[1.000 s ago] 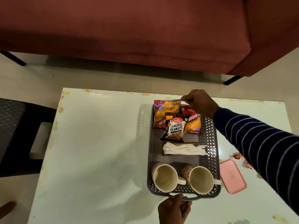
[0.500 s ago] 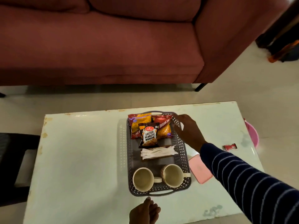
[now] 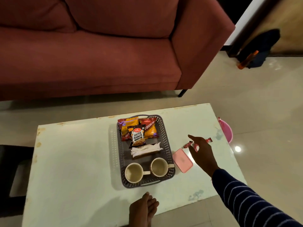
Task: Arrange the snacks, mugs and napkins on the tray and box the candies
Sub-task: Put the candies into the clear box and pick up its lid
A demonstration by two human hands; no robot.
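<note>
A grey perforated tray sits on the white table. It carries snack packets at the far end, white napkins in the middle and two cream mugs near me. To the tray's right lies a pink box lid. Red wrapped candies lie just beyond it. My right hand hovers over the candies with fingers spread, holding nothing. My left hand hangs relaxed at the table's near edge, apart from the tray.
A red sofa stands beyond the table. A pink bucket sits past the table's right edge. A dark bag with an orange bottle leans at the far right. A dark chair is at the left.
My right hand left the tray's far rim and moved right over the candies. My left hand let go of the near handle and drew back. The view rose and widened.
</note>
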